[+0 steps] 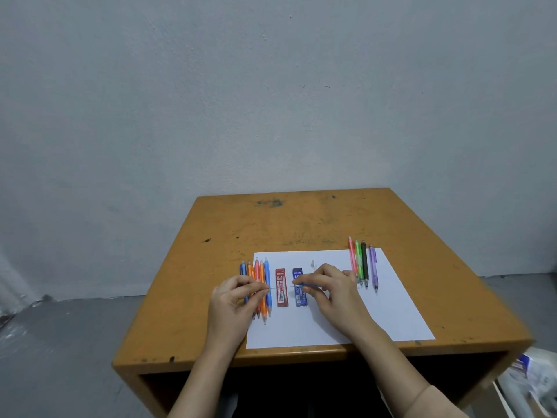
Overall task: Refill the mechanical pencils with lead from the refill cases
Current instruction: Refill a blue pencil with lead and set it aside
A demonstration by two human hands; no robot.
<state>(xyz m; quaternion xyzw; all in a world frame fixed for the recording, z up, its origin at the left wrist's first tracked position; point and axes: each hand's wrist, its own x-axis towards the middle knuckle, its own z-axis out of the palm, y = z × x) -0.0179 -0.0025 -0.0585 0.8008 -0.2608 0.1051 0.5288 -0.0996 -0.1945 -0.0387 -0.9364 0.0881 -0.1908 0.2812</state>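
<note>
My right hand point(328, 286) grips a blue mechanical pencil point(310, 285), held level with its end pointing left. My left hand point(238, 297) pinches a thin stick of lead point(280, 287) that runs toward the pencil's end, above the two refill cases. The red refill case point(281, 287) and the blue refill case point(299, 294) lie side by side on the white paper point(376, 312). Several pencils in blue and orange point(265, 300) lie at the paper's left edge, partly under my left hand. Several more in pink, green, black and purple point(363, 263) lie at the right.
A small clear cap point(313, 263) lies on the paper beyond my right hand. The orange wooden table point(286, 224) has its front edge close to me and stands against a grey wall. A white bag point(530, 384) sits on the floor at lower right.
</note>
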